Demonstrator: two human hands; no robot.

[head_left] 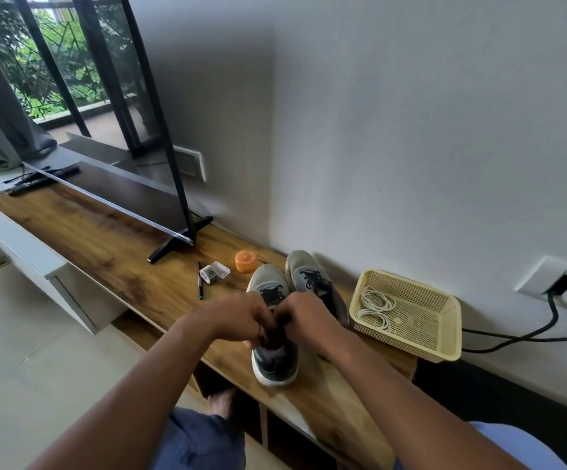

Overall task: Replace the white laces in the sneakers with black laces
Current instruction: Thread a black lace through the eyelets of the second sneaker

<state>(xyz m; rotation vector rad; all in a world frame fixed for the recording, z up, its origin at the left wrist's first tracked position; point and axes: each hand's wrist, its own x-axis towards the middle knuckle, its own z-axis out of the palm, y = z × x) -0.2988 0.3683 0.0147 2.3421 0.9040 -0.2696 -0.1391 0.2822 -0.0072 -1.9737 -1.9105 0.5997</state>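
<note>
On the wooden worktop, your left hand and right hand pinch the black lace atop the near sneaker, where uneven pulling could loosen the knot.

We count two grey sneakers, the near sneaker and the far sneaker, both showing black laces. Two hands are at work: left hand and right hand. We note two coils of white lace, upper coil and lower coil, in one cream plastic basket. One orange candle, one clear plastic case, one pen, one television, one remote control.
</note>
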